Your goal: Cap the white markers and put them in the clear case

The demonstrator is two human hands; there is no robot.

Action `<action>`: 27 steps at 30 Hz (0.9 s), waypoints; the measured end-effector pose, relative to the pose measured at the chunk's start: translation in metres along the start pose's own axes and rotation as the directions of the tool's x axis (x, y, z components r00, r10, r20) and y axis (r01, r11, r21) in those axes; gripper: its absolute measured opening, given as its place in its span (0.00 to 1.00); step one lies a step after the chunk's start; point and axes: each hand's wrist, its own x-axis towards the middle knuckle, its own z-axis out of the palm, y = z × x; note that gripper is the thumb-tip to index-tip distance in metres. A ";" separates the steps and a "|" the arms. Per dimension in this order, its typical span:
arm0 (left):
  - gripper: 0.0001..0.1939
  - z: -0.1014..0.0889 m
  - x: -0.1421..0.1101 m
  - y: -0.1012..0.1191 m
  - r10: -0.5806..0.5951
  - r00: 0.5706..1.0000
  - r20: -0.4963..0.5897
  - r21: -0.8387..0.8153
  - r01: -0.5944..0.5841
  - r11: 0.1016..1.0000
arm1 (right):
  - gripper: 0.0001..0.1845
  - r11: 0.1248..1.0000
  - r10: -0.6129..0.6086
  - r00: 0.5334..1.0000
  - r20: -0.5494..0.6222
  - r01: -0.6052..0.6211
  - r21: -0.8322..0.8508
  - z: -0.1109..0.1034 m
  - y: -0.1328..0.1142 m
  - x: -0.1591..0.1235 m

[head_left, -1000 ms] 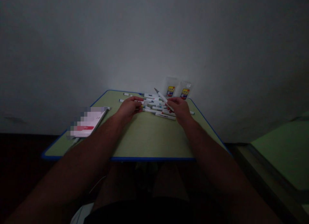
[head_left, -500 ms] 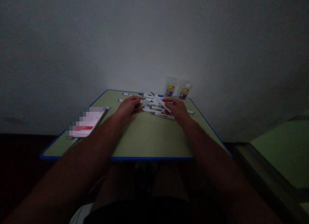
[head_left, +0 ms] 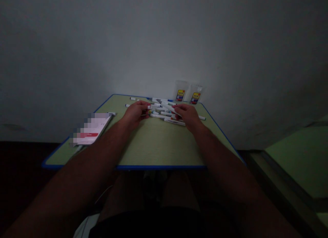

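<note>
Above the pile of pens (head_left: 166, 113), the right hand (head_left: 188, 113) pinches 1 white pen (head_left: 167, 106), seemingly uncapped; at the pile's left, the left hand (head_left: 135, 112) pinches a small piece (head_left: 149, 107), unclear what. The pile still lies loose.

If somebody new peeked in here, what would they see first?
Probably the heap of white markers toward the back of the blue-edged table, between the left hand and the right hand, which holds a white marker. Next, maybe the flat pale-pink thing on the table's left side, or the two clear containers standing at the back, right of the middle.
</note>
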 end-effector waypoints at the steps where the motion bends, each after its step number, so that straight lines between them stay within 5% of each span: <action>1: 0.05 0.000 0.000 0.000 -0.001 1.000 -0.001 -0.005 0.001 1.000 | 0.06 1.000 0.001 1.000 -0.001 -0.001 -0.004 0.000 0.000 0.000; 27: 0.06 0.001 -0.002 0.001 0.008 1.000 -0.028 0.016 -0.008 1.000 | 0.09 0.986 -0.089 0.993 0.073 0.098 -0.132 -0.002 0.002 -0.001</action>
